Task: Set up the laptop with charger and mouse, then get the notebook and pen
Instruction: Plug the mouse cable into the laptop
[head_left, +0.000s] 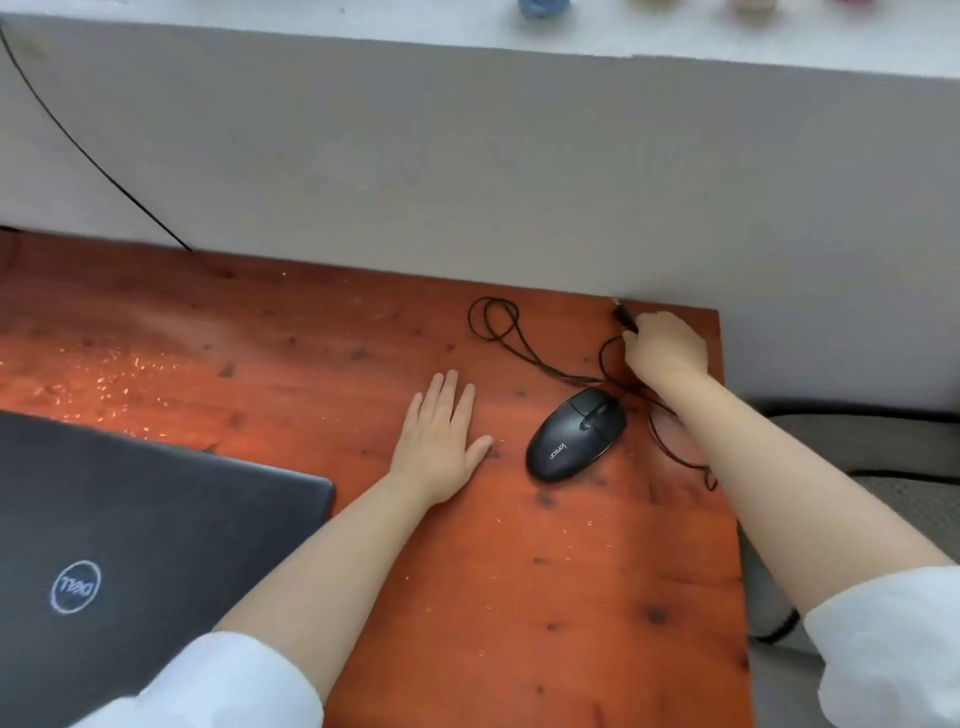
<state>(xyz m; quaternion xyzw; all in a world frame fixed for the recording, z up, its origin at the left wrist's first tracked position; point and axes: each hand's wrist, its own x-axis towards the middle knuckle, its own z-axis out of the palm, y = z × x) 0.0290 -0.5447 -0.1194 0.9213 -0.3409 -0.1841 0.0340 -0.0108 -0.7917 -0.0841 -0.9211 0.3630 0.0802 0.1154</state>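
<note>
1. We see the right hand (667, 347) pinching the dark plug (625, 317) of one thin black cable (511, 343) at the table's far right corner.
2. The left hand (441, 441) lies flat, fingers spread, holding nothing.
3. Between them sits one smooth, oval black mouse (574, 434).
4. One closed matte laptop (145, 545) rests left on the reddish wooden table (519, 597).

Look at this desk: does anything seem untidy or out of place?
Yes. The mouse cable lies in loose tangled loops near the desk's back right corner, and pale specks like sawdust are scattered across the left side.
</note>
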